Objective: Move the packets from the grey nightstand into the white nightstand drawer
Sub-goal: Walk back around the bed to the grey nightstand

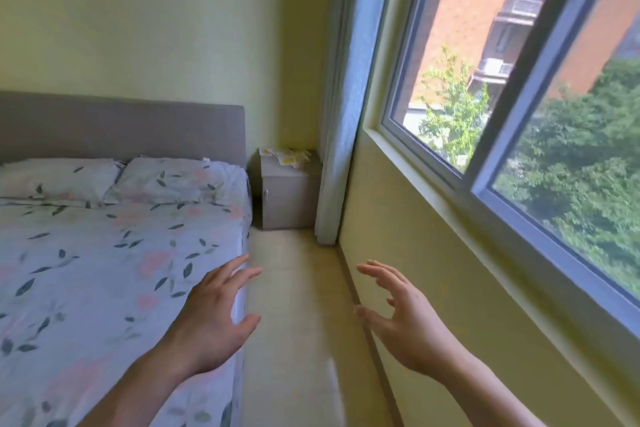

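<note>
The grey nightstand (291,199) stands in the far corner between the bed and the curtain. Several white and yellow packets (289,157) lie scattered on its top. My left hand (214,315) hovers over the bed's right edge with fingers spread, holding nothing. My right hand (401,315) is raised near the wall under the window, fingers spread and empty. Both hands are well short of the nightstand. No white nightstand is in view.
A bed (114,253) with floral sheets and two pillows fills the left. A narrow strip of floor (294,305) runs between bed and wall toward the nightstand. A curtain (332,149) hangs beside the large window (519,97) on the right.
</note>
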{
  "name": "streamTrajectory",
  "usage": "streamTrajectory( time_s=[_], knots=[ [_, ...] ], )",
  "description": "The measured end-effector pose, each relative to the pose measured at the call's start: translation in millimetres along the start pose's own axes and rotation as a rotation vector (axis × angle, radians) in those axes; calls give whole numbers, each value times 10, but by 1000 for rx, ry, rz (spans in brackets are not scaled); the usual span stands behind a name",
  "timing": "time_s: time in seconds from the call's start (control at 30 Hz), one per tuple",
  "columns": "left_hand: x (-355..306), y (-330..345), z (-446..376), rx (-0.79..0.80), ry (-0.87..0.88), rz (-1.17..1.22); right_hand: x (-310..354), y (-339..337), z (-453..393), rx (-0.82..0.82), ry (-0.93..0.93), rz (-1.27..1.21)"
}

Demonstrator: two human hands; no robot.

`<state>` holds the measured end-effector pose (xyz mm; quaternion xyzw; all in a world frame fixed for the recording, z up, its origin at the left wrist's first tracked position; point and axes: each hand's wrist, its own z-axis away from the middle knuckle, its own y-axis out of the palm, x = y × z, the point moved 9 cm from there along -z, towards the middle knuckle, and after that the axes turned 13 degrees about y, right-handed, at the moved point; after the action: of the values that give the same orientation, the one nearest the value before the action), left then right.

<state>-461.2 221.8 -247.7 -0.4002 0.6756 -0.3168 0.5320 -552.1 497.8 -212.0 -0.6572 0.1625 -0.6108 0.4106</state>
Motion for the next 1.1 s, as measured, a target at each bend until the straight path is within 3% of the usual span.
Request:
streamTrajectory(
  time_s=[0.17, 0.43, 0.67, 0.9, 1.1],
  knots=[
    [548, -56, -1008, -23, -41, 12, 182, -67, -1283, 14, -12, -9],
    [825, -329, -2670, -23, 43, -38, 330, -141, -2813, 11, -26, -115],
    [1276, -160, -3996, 3, 64, -67, 274, -188, -4271, 13, -48, -157],
    [1955, -61, -5296, 1, -30, -82, 191, -225, -5986, 64, -65, -173],
    [2611, -218, -5968, -35, -170, -88, 542, -145, -7311, 150, -116, -168]
  ],
)
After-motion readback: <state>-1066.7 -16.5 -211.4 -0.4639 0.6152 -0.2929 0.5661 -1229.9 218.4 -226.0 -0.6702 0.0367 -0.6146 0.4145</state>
